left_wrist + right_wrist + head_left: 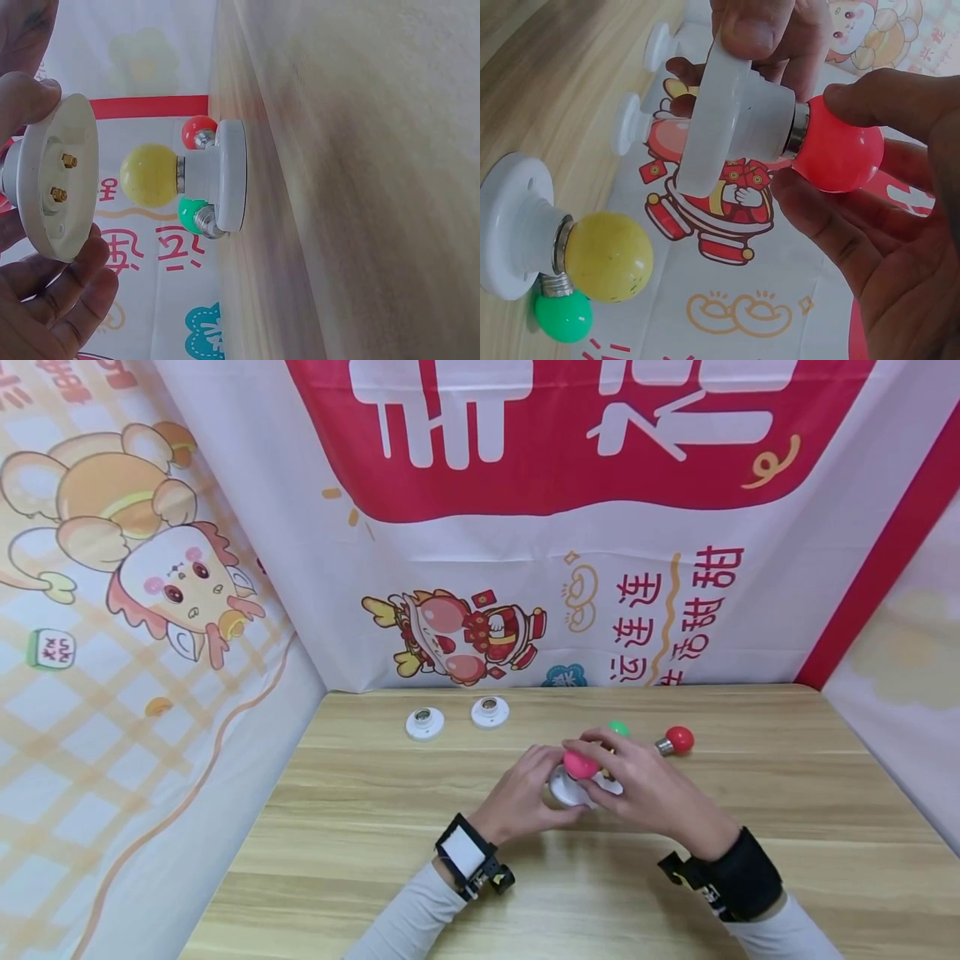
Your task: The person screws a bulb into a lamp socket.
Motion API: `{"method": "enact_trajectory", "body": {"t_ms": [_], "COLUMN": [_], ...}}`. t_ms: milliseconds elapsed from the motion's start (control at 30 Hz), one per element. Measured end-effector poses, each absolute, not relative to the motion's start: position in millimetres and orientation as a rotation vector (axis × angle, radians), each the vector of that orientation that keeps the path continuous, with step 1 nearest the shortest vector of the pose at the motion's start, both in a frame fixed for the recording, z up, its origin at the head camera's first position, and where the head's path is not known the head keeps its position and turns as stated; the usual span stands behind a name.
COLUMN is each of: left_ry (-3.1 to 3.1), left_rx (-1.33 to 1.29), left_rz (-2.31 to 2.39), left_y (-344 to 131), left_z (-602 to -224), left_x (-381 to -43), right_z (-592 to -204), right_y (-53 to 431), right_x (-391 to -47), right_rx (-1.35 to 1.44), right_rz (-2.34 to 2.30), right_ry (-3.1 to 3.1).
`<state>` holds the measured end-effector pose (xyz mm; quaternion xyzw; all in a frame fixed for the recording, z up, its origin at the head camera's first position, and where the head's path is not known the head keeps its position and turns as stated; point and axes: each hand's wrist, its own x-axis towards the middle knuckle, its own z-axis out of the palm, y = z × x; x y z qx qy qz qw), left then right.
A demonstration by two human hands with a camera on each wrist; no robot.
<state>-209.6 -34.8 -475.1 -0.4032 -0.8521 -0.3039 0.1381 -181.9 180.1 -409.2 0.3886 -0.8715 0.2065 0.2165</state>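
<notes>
My left hand (525, 795) grips a white round lamp holder (714, 124) by its rim, raised above the table. The holder's hollow underside with two brass screws faces the left wrist view. A pinkish-red bulb (841, 146) sits in the holder's socket, part of its metal cap still showing. My right hand (648, 787) pinches that bulb between thumb and fingers. Beside the hands, a second white lamp holder (234, 176) stands on the table with a yellow bulb (150, 176) in it; the right hand mostly hides this pair in the head view.
Two white lamp holders without bulbs (424, 724) (490, 712) stand at the back left of the wooden table (360, 827). A loose green bulb (618, 727) and a loose red bulb (680, 740) lie behind the right hand. Printed cloth (465, 552) hangs along the table's back edge.
</notes>
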Motion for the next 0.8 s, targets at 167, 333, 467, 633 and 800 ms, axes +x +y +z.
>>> {"method": "enact_trajectory", "body": {"t_ms": [167,333,467,633,800], "left_ry": [-2.465,-2.462,-2.461,-2.479,-2.495], "left_rx": [-1.185,-1.199,-1.202,-1.184,-1.165], "left_rz": [-0.892,-0.891,-0.880,-0.862,-0.872], "left_y": [-33.9,-33.5,-34.1,-35.3,-36.8], "left_z": [-473.4,-471.3,-470.3,-469.6,-470.0], "left_x": [-208.1,-207.4,-207.6,-207.1,-207.5], "right_z": [-409.8,-408.8,-407.9,-407.3,-407.4], "right_y": [181.2,180.9,180.5,180.0,179.3], "right_x": [-183.6,-184.7,-185.3,-185.0,-183.8], "right_rx": [1.044,1.028,1.045,1.109,1.144], "right_rz": [0.573,0.569,0.562,0.536,0.550], "right_ry": [-2.404,-2.408,-2.424,-2.412,-2.395]}}
